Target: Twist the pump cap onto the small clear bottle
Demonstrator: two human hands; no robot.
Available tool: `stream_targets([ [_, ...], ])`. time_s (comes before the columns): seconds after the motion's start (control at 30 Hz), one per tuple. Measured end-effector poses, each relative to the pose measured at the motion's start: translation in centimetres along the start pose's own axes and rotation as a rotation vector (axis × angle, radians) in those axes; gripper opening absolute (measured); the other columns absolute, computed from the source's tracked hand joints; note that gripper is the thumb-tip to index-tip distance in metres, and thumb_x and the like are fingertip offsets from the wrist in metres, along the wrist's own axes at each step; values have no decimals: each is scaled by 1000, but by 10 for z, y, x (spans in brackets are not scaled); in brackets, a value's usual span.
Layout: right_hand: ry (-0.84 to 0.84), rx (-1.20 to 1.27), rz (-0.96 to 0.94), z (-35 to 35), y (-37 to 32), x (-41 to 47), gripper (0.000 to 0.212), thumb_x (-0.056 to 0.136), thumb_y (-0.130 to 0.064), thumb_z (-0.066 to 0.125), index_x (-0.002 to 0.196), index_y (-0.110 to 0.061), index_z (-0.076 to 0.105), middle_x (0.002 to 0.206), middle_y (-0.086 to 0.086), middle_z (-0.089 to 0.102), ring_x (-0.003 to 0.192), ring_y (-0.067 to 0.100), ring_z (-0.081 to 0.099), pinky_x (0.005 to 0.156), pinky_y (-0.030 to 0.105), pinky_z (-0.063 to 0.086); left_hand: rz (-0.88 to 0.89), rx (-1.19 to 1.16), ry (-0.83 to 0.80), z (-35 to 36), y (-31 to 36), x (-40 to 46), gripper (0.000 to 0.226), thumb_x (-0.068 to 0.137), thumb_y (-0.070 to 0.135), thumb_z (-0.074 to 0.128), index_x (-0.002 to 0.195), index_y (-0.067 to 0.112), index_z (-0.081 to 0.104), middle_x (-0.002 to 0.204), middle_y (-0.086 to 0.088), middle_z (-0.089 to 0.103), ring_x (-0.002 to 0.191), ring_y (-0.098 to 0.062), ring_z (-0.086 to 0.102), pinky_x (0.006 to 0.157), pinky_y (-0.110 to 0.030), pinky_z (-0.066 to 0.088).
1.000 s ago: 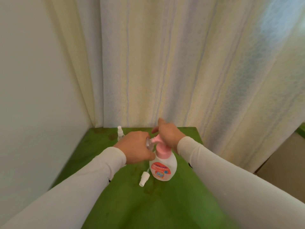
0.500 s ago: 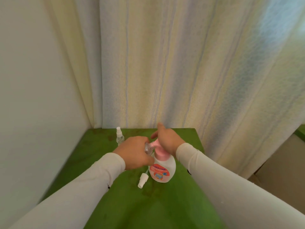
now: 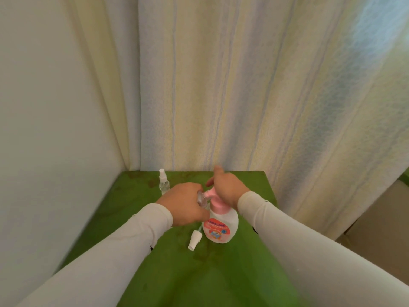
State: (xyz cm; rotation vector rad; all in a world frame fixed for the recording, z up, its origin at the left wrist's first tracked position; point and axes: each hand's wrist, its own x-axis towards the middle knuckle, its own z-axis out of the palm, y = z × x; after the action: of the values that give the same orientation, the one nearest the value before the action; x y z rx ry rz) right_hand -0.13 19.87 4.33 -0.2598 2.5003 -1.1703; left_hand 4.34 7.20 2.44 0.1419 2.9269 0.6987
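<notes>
While both hands work at the pump bottle (image 3: 220, 227), it stands upright near the middle of the green table (image 3: 221, 280).

Pump bottle: squat, rounded white plastic body, smooth and glossy; red-pink label on the front with a small blue cartoon figure; pink collar and pink pump head (image 3: 211, 194) on top, spout pointing left.

Small bottle (image 3: 202, 199): clear, see-through plastic, round in section, held with its mouth against the pink spout; most of it is hidden in the left hand.

Left hand (image 3: 184, 203): fingers curled round the small bottle, gripping it just left of the pump head; knuckles up.

Right hand (image 3: 226, 188): palm lies on top of the pump head, fingers mostly straight, 1 finger lifted toward the curtain; blurred, so finger contact is unclear.

Sprayer cap (image 3: 195, 239): white plastic, tapered cylinder with a thin dip tube, lying on its side on the table, just left of the pump bottle's base.

Spray bottle (image 3: 163, 182): clear, slim, white nozzle on top, upright near the table's far left corner, apart from the hands.

Table: flat top, mottled green with darker stains.

Curtain (image 3: 243, 85): pale cream, woven texture, vertical folds, behind the table.

Wall (image 3: 44, 107): plain off-white, left side.

Sleeves (image 3: 124, 247): long, white, smooth fabric on both arms.
</notes>
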Motion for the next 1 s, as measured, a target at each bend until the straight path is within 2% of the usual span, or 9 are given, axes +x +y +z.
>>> stream_targets([
  [0.07, 2, 30, 7, 0, -1, 1, 44, 100, -25, 19, 123, -2, 49, 118, 17, 59, 100, 26, 52, 88, 36, 36, -1, 9, -15, -1, 0, 0, 23, 69, 28, 68, 69, 20, 47, 69, 3, 53, 60, -11, 49, 53, -26, 36],
  [0.17, -34, 19, -36, -5, -6, 1, 32, 97, -17, 37, 121, 0, 49, 92, 6, 59, 90, 23, 54, 91, 37, 39, 5, 3, 11, -8, 0, 0, 23, 67, 27, 68, 67, 21, 46, 69, 3, 52, 60, -12, 49, 53, -26, 37],
  [0.23, -18, 7, -56, -6, -6, 3, 29, 96, -14, 40, 119, 1, 49, 82, 0, 53, 88, 23, 52, 92, 37, 41, 2, -12, 27, -10, 0, 1, 23, 66, 27, 68, 67, 20, 47, 69, 3, 53, 60, -12, 50, 53, -26, 38],
  [0.33, -3, -56, -66, -4, -2, 2, 30, 97, -16, 38, 118, 1, 49, 103, 12, 61, 97, 28, 55, 91, 35, 41, 6, -28, 27, -3, -2, 2, 23, 66, 28, 68, 67, 21, 46, 68, 4, 52, 59, -11, 49, 53, -26, 36],
  [0.47, -48, -87, -42, -2, -3, -3, 39, 93, -16, 49, 128, -1, 45, 123, 24, 56, 115, 35, 52, 98, 39, 38, 8, -11, 1, 1, -2, 1, 25, 68, 29, 69, 66, 22, 45, 67, 5, 51, 59, -9, 48, 52, -25, 33],
  [0.67, -28, 86, -28, -9, -10, 3, 37, 97, -21, 41, 124, 2, 49, 103, 13, 55, 93, 23, 49, 95, 37, 42, 7, -5, 33, -11, 0, 2, 24, 66, 28, 68, 65, 21, 45, 68, 4, 52, 59, -11, 49, 53, -26, 36],
  [0.73, -27, 125, 6, -7, -7, 3, 45, 99, -28, 29, 123, 1, 54, 114, 20, 60, 95, 24, 51, 97, 39, 42, 11, 1, 37, -7, -1, 2, 25, 67, 27, 68, 65, 21, 44, 67, 4, 51, 59, -11, 49, 52, -26, 35],
  [0.9, -57, -33, -30, -3, -3, -4, 37, 93, -15, 49, 127, -2, 47, 123, 22, 57, 115, 34, 52, 98, 38, 38, 11, 9, 2, 2, -2, 1, 25, 69, 27, 68, 66, 21, 44, 66, 4, 51, 58, -10, 48, 51, -25, 34],
  [1.0, -45, 79, -16, -7, -6, 1, 37, 97, -23, 40, 123, 1, 51, 99, 12, 63, 96, 27, 55, 97, 39, 41, 16, 31, 15, -7, 0, 2, 25, 67, 28, 68, 65, 22, 44, 66, 4, 50, 58, -10, 48, 51, -25, 33],
])
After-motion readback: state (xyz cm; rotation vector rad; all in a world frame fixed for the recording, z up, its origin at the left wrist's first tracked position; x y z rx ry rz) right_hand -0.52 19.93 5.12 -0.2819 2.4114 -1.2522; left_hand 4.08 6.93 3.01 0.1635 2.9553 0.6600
